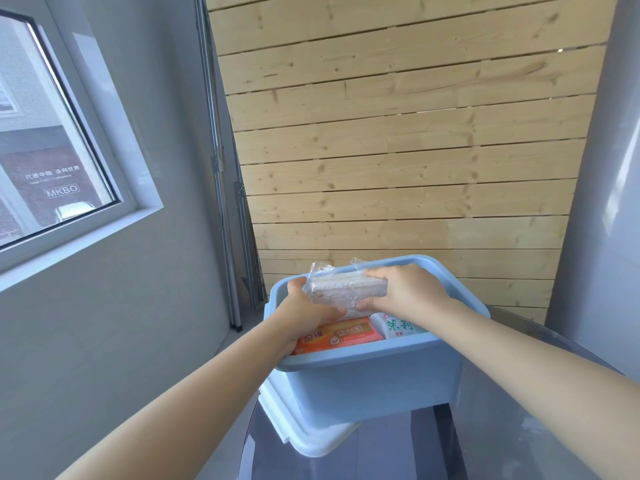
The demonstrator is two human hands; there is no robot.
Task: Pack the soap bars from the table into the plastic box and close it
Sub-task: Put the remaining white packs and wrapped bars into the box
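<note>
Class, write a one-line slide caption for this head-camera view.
Both hands, left and right, lower a plastic-wrapped soap bar into the blue plastic box.

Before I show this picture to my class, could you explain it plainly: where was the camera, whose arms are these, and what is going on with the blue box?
The camera sits on a person's head, looking forward and down, so the two bare arms are the wearer's own. Both the left hand and the right hand grip a pale grey soap bar in clear plastic wrap over an open light blue plastic box. Inside already lie an orange wrapped soap bar and a white soap pack with green lettering. The box stands on a white lid on a grey glass table.
</note>
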